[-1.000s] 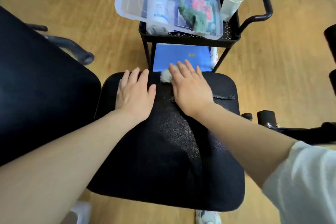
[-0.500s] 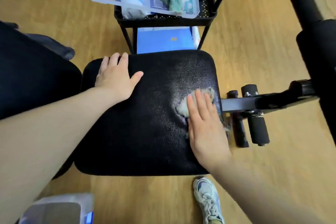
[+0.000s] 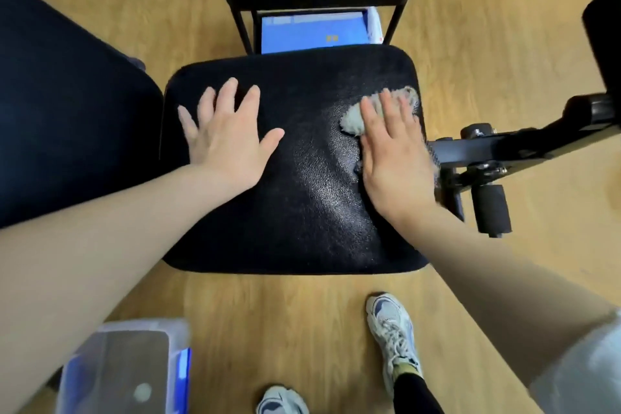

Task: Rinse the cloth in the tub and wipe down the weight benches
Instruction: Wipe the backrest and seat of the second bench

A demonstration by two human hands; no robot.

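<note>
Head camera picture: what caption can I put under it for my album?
Right hand presses a grey cloth on the black bench pad; left hand rests flat beside it.

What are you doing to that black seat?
A person is wiping a weight bench pad. The right hand presses a pale cloth flat near the pad's right edge, and the left hand rests flat on the left side. A tub sits on the floor nearby.

Both arms outstretched; left hand [image 3: 228, 138] and right hand [image 3: 391, 158] flat, fingers extended
</note>
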